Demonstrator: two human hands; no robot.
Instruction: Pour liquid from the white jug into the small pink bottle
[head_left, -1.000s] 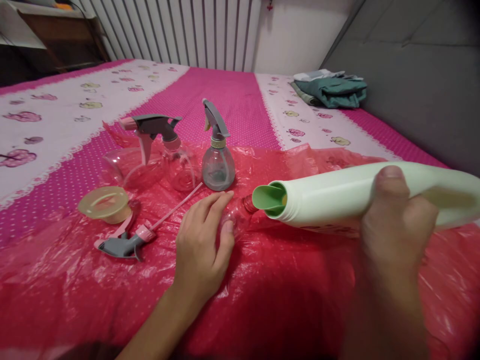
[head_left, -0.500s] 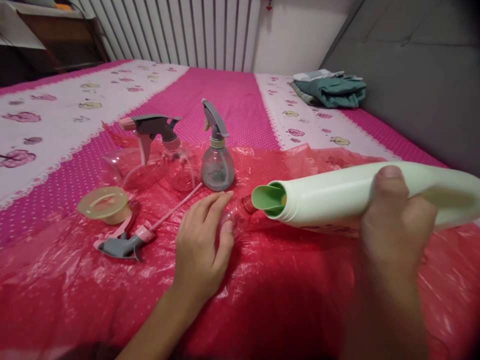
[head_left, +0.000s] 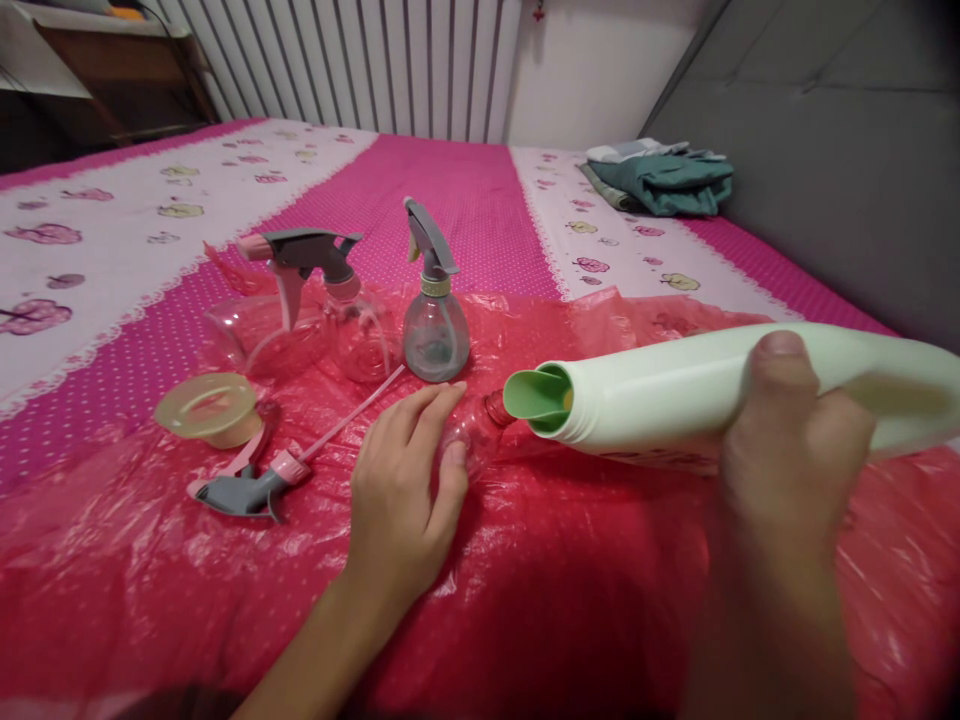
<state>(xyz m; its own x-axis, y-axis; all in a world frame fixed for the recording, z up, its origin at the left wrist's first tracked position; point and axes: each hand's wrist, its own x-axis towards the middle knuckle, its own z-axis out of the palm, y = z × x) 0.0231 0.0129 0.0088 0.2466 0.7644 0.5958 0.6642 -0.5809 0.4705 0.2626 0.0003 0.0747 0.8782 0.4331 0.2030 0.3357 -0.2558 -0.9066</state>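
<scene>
My left hand (head_left: 405,480) is wrapped round a clear spray bottle (head_left: 474,428) without its head, which leans to the right with its threaded neck bare. In my right hand (head_left: 795,430) is a pale green detergent jug (head_left: 660,385), held nearly level by its handle. The jug's green pouring spout (head_left: 536,395) meets or almost touches the bottle's neck; whether liquid flows I cannot tell. Left of my left hand lies a grey and pink trigger sprayer head (head_left: 247,490) with its tube. A yellowish translucent cap (head_left: 208,408) sits beside it.
Beyond my left hand stand a small grey-headed spray bottle (head_left: 435,330) and a clear spray bottle with a pink and grey trigger (head_left: 364,335). Red plastic sheeting (head_left: 540,600) covers the near bed. Folded clothes (head_left: 667,180) lie by the grey headboard (head_left: 840,150).
</scene>
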